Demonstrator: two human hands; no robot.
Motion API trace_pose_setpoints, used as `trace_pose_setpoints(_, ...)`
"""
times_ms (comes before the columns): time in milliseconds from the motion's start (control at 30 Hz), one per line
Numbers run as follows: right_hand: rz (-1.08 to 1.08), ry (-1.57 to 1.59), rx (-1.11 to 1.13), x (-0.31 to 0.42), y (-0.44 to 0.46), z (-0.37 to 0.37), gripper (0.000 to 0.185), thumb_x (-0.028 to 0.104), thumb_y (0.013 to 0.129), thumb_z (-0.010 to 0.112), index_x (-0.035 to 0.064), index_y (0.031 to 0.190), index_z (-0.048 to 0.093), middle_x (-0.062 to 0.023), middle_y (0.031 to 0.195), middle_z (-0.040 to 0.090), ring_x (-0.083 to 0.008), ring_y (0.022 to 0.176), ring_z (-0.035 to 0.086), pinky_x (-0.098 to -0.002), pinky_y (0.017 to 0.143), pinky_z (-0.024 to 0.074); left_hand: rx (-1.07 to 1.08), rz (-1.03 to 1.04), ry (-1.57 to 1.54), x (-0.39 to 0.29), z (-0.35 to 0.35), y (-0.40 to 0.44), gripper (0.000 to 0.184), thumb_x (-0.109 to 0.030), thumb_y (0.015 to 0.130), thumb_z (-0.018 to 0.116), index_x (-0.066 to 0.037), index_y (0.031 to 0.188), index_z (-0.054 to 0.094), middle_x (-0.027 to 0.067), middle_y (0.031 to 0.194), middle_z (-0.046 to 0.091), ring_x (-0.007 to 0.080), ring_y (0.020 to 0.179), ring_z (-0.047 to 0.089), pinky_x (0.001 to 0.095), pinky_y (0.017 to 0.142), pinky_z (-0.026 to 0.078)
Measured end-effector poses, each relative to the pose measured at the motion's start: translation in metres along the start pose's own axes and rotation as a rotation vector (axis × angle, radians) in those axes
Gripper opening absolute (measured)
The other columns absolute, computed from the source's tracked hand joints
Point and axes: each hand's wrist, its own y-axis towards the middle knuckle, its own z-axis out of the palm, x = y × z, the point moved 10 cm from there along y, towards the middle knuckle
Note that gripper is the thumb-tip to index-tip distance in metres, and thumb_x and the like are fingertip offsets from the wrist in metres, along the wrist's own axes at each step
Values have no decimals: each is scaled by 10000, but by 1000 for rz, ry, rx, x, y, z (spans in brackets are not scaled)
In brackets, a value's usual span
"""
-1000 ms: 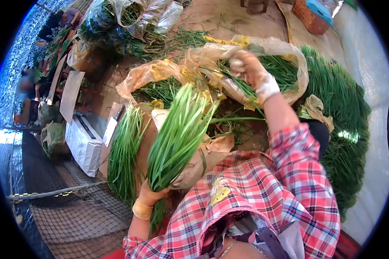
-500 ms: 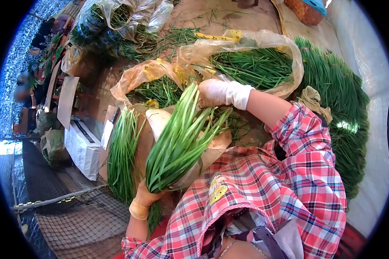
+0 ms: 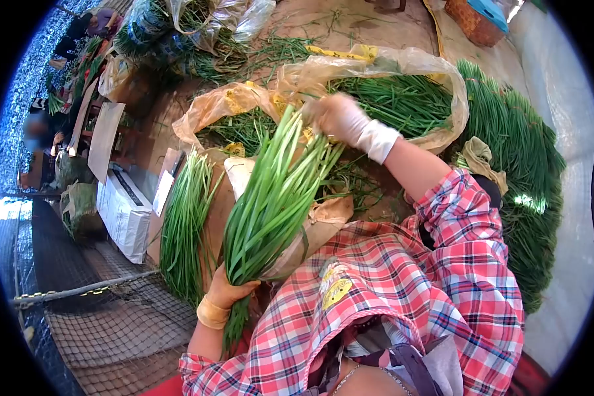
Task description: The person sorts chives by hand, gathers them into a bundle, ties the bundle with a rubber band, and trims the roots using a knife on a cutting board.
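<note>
My left hand (image 3: 226, 290), in an orange-tan glove, is closed around the leafy lower part of a bunch of garlic chives (image 3: 270, 204). The bunch slants upward, with its pale stem ends at the top. At those stem ends is my right hand (image 3: 340, 117) in a whitish glove; its fingers are smeared by motion, so I cannot tell whether they hold anything. Behind the bunch, a pale rolled sheet or pad (image 3: 241, 173) is partly hidden. Another pile of chives (image 3: 185, 228) lies just left of the held bunch.
Two open plastic bags of greens stand ahead, a smaller bag (image 3: 198, 112) and a larger bag (image 3: 459, 99). Stacked chives (image 3: 515, 145) line the right side. To the left are a white package (image 3: 122, 214), netting (image 3: 112, 336) and a rope (image 3: 92, 290). People sit at far left.
My right hand has shifted slightly up and right and is now blurred. The bunch sits a little more upright, its stem ends higher. My left hand keeps its hold, slightly lower-angled with the thumb showing.
</note>
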Motion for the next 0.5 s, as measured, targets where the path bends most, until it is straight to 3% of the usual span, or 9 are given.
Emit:
trace_pose_setpoints(67, 203, 333, -369, -27, -9, -75, 120, 143, 815, 539, 70, 772, 625, -123, 753, 643, -265, 675, 617, -368, 642, 496, -13, -96, -96, -1, -1, -9, 478, 11, 646, 742, 19, 1084, 552, 85, 860, 641, 163, 726, 601, 284, 654, 493)
trace_pose_setpoints(133, 418, 204, -526, -58, -31, -138, 160, 143, 813, 528, 74, 704, 623, -102, 741, 643, -226, 659, 619, -338, 641, 514, -35, -190, -189, 6, -5, -18, 453, 26, 653, 727, 26, 1071, 552, 99, 824, 640, 171, 658, 606, 284, 594, 499)
trace_pose_setpoints(200, 426, -1092, 320, -152, -40, -78, 149, 159, 782, 558, 67, 762, 673, -129, 848, 676, -243, 762, 664, -347, 626, 526, -94, -178, -345, 13, -13, -23, 399, 54, 660, 694, 39, 1034, 555, 117, 768, 633, 180, 547, 589, 278, 495, 483)
trace_pose_setpoints(233, 577, -922, 450, -199, -75, -46, 227, 141, 857, 506, 64, 1004, 662, -136, 999, 658, -261, 907, 647, -375, 737, 516, -82, -174, -338, 17, -14, -21, 379, 61, 660, 681, 47, 1018, 560, 119, 777, 636, 184, 551, 594, 280, 496, 487)
trace_pose_setpoints(300, 634, -1106, 959, -157, -117, -7, 358, 263, 857, 552, 138, 1188, 602, -102, 1195, 592, -291, 1098, 567, -452, 887, 419, -106, -116, -327, 16, -19, -15, 371, 60, 661, 681, 44, 1013, 564, 117, 775, 636, 184, 553, 594, 279, 497, 487)
trace_pose_setpoints(367, 407, -641, 678, -69, -85, 7, 764, 438, 749, 668, 165, 1393, 359, -170, 1214, 567, -342, 1128, 533, -425, 943, 388, -170, -123, -308, 11, -17, -13, 410, 57, 656, 697, 32, 1041, 559, 104, 779, 634, 174, 566, 594, 277, 505, 490)
trace_pose_setpoints(400, 268, -134, 465, -43, -69, 18, 850, 326, 711, 721, 68, 1403, 299, -216, 1273, 506, -339, 1187, 481, -367, 1012, 345, -168, -129, -304, 12, -12, -14, 410, 57, 656, 697, 32, 1041, 559, 104, 779, 634, 174, 566, 594, 277, 505, 490)
trace_pose_setpoints(433, 164, 330, 363, -9, -60, 28, 825, 352, 711, 724, 45, 1377, 345, -211, 1348, 434, -299, 1250, 419, -363, 1041, 318, -209, -83, -237, 9, -13, -11, 441, 51, 651, 712, 26, 1061, 552, 98, 789, 634, 165, 575, 594, 275, 512, 490)
trace_pose_setpoints(500, 8, 200, 479, 44, -52, 59, 491, 349, 781, 670, -6, 1109, 587, -155, 1061, 622, -278, 981, 588, -355, 856, 465, -217, -9, -118, 12, -15, 0, 515, 39, 643, 744, 11, 1112, 534, 80, 838, 633, 136, 608, 590, 263, 528, 489)
